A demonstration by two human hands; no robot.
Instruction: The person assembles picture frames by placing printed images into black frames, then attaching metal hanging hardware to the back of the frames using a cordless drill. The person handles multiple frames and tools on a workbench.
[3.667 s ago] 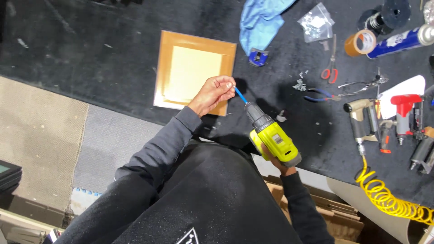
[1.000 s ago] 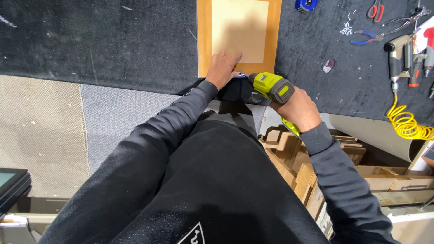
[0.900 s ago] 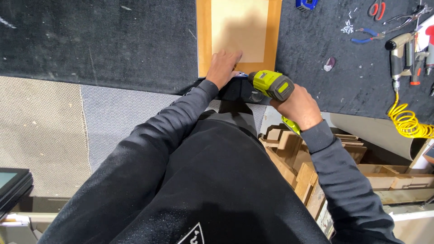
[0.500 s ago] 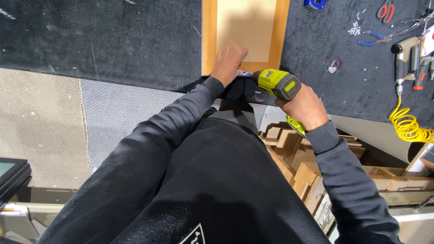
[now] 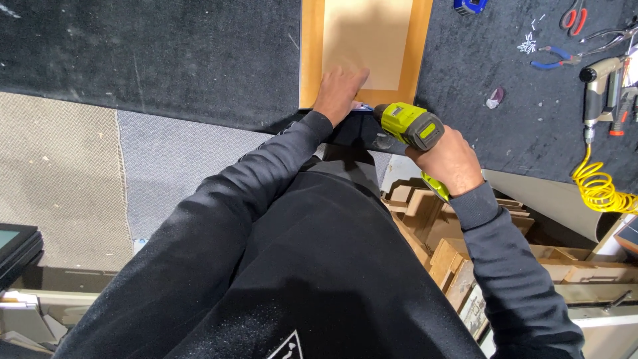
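The left hand (image 5: 340,90) lies flat, fingers spread and unclenched, pressing down on the near edge of a wooden cabinet door (image 5: 364,46), a framed panel with a darker orange border and a paler centre. The right hand (image 5: 446,159) is clenched around the grip of a lime-green cordless drill (image 5: 407,124), whose nose points left toward the door's near edge, just beside the left hand; the bit itself is mostly hidden behind the hand, with only a small blue piece showing there. The door lies on a black carpeted workbench (image 5: 146,53), its near edge close to the bench's front edge. Farther right on the bench, well apart from the door, lie red-handled scissors (image 5: 573,14), blue-handled pliers (image 5: 557,60) and an air nailer (image 5: 601,83) with a coiled yellow hose (image 5: 598,189). Below the bench, to the person's right, wooden offcuts (image 5: 458,246) are stacked in a pile.
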